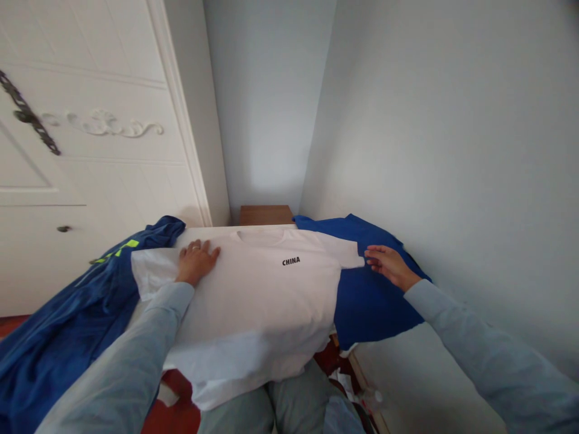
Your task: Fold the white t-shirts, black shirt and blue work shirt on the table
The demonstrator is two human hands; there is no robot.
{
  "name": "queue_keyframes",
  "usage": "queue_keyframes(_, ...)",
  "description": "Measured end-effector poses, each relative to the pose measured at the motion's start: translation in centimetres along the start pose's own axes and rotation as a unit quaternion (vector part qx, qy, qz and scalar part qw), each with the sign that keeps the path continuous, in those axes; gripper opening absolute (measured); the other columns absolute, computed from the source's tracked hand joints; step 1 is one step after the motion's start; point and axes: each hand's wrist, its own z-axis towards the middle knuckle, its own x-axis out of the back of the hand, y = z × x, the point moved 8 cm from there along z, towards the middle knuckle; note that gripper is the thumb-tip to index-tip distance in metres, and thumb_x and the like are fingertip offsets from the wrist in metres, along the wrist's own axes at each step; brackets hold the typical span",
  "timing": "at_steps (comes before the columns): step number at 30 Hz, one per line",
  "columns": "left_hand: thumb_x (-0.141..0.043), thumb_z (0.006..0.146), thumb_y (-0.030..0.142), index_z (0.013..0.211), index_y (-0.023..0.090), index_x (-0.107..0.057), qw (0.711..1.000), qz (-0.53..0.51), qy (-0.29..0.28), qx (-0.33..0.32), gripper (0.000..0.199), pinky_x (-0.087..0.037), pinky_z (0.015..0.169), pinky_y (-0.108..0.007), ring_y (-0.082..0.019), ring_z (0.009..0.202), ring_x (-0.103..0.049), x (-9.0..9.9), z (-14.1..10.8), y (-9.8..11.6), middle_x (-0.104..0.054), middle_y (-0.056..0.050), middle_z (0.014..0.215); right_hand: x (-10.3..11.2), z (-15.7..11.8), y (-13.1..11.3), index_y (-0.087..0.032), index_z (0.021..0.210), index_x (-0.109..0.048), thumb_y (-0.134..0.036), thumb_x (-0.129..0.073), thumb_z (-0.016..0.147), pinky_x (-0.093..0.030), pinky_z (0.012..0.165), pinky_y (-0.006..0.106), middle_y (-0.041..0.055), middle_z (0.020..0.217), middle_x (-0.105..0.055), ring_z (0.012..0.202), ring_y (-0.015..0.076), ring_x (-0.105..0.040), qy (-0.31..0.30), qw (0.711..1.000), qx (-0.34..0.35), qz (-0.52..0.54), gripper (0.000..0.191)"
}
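Observation:
A white T-shirt [253,295] with the black word CHINA lies spread out, its neckline at the far side and its hem hanging over the near edge. My left hand [197,260] rests flat on its left shoulder, fingers spread. Just beyond the tip of the right sleeve is my right hand [388,264], its fingers and thumb drawn near each other with a gap between them and nothing visible held. Under that sleeve lies a blue garment [375,301]. Another dark blue garment [90,301] with yellow-green marks is at the left.
A white cabinet [113,181] with dark metal handles stands at the left. Grey walls meet behind the white surface [203,230], near a brown box [266,214]. Below, my legs are close to the hem, and white scraps [344,383] lie on the red floor.

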Motion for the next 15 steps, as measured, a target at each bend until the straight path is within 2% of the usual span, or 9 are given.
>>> queue_keyframes(2, -0.024, 0.099, 0.053, 0.145, 0.012, -0.048, 1.000, 0.000, -0.003, 0.001, 0.066, -0.029, 0.113, -0.049, -0.034, 0.142, -0.037, -0.1, 0.1, 0.0, -0.044, -0.022, 0.150, -0.6, -1.1, 0.4, -0.018, 0.100, -0.058, -0.016, -0.069, 0.079, -0.048, 0.051, 0.017, 0.0028, 0.086, -0.067, 0.061, 0.0080, -0.060, -0.038, 0.999, -0.007, -0.009, 0.024)
queue_keyframes(4, -0.024, 0.099, 0.053, 0.145, 0.012, -0.048, 1.000, 0.002, -0.001, 0.000, 0.066, -0.029, 0.112, -0.048, -0.034, 0.142, -0.038, -0.1, 0.1, 0.0, -0.044, -0.022, 0.150, -1.7, -2.9, 1.0, -0.017, 0.102, -0.061, -0.021, -0.072, 0.079, -0.050, 0.054, 0.018, 0.0038, 0.088, -0.068, 0.064, 0.0085, -0.061, -0.107, 0.994, -0.016, -0.031, 0.026)
queue_keyframes(8, -0.025, 0.099, 0.053, 0.144, 0.012, -0.049, 1.000, 0.006, 0.005, -0.003, 0.066, -0.030, 0.111, -0.048, -0.034, 0.140, -0.040, -0.1, 0.1, 0.0, -0.046, -0.022, 0.149, -4.8, -8.6, 3.4, -0.015, 0.104, -0.064, -0.044, -0.081, 0.072, -0.050, 0.055, 0.019, 0.0063, 0.090, -0.069, 0.065, 0.0101, -0.063, -0.275, 0.957, -0.040, -0.085, 0.047)
queue_keyframes(10, -0.024, 0.099, 0.053, 0.144, 0.012, -0.050, 1.000, 0.007, 0.011, -0.006, 0.066, -0.031, 0.111, -0.048, -0.034, 0.139, -0.041, 0.0, 0.0, 0.1, -0.047, -0.022, 0.148, -6.3, -12.2, 5.6, -0.014, 0.105, -0.065, -0.055, -0.078, 0.072, -0.049, 0.054, 0.020, 0.0076, 0.090, -0.069, 0.064, 0.0112, -0.064, -0.358, 0.926, -0.056, -0.103, 0.054)
queue_keyframes(13, -0.025, 0.099, 0.053, 0.144, 0.011, -0.049, 1.000, 0.009, 0.014, -0.009, 0.066, -0.031, 0.110, -0.048, -0.035, 0.138, -0.040, 0.1, 0.0, 0.2, -0.046, -0.023, 0.148, -8.5, -17.3, 10.6, -0.014, 0.111, -0.066, -0.059, -0.074, 0.076, -0.052, 0.060, 0.022, 0.0113, 0.099, -0.071, 0.072, 0.0150, -0.069, -0.488, 0.857, -0.096, -0.133, 0.058)
queue_keyframes(14, -0.025, 0.099, 0.052, 0.145, 0.011, -0.049, 1.000, 0.009, 0.012, -0.009, 0.066, -0.031, 0.110, -0.049, -0.035, 0.139, -0.040, 0.1, 0.0, 0.2, -0.046, -0.023, 0.148, -8.9, -18.4, 12.6, -0.015, 0.114, -0.066, -0.057, -0.075, 0.075, -0.052, 0.062, 0.022, 0.0120, 0.104, -0.071, 0.076, 0.0163, -0.070, -0.512, 0.839, -0.106, -0.151, 0.058)
queue_keyframes(15, -0.025, 0.099, 0.052, 0.145, 0.011, -0.049, 1.000, 0.009, 0.010, -0.008, 0.066, -0.031, 0.110, -0.049, -0.035, 0.139, -0.040, 0.0, 0.0, 0.2, -0.046, -0.023, 0.148, -9.1, -18.8, 14.6, -0.016, 0.118, -0.065, -0.055, -0.075, 0.074, -0.051, 0.062, 0.022, 0.0119, 0.108, -0.070, 0.079, 0.0170, -0.070, -0.512, 0.834, -0.108, -0.176, 0.059)
